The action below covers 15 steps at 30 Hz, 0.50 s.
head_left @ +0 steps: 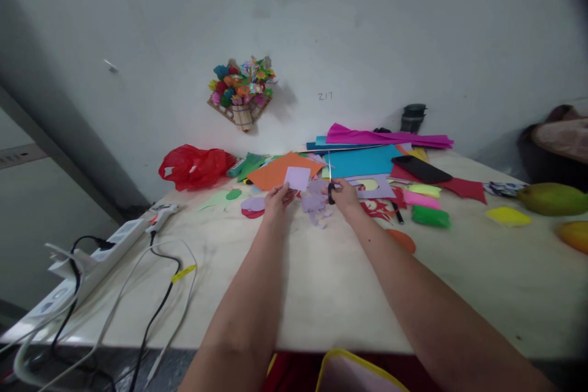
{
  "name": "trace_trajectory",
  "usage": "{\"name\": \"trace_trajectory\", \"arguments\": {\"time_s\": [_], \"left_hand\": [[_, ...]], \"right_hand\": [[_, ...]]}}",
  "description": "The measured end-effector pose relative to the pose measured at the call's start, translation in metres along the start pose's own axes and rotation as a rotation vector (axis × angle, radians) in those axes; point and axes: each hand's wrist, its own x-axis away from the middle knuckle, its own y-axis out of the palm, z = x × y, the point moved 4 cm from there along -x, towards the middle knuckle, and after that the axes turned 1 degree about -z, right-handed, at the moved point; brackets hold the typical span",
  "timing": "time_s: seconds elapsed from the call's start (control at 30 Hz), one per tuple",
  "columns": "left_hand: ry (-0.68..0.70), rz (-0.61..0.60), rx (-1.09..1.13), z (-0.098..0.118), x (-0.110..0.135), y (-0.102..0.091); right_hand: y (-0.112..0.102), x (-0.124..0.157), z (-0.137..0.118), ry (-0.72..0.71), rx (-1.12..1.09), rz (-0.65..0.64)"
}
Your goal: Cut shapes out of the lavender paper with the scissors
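Between the fingers of my left hand (279,197) is a square of lilac paper (297,178), held up by its lower left corner. My right hand (344,196) grips a pair of scissors (331,190) by the dark handles, blades pointing away from me and apart from the square. Lilac paper scraps (314,202) lie on the table between the two hands. Just left of my left hand rest lilac rounded cutouts (253,203) over a red piece. A lilac sheet with a hole cut in it (379,187) lies right of the scissors.
Behind my hands lie an orange sheet (271,173) and a blue sheet (362,161). A black phone (420,168), colored clay packs (430,216) and a mango (551,198) are to the right. A power strip (101,257) with cables and a red plastic bag (195,166) occupy the left.
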Motion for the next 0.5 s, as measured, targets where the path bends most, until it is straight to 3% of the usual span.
{"name": "trace_trajectory", "arguments": {"time_s": [0.17,0.5], "left_hand": [[-0.086,-0.117,-0.066,-0.001,0.008,0.011],[-0.106,-0.263,-0.181,-0.005,0.016,0.021]], "right_hand": [[0.004,0.005,-0.005,0.085,-0.239,-0.03],[0.002,0.007,-0.009,0.043,-0.241,-0.011]]}}
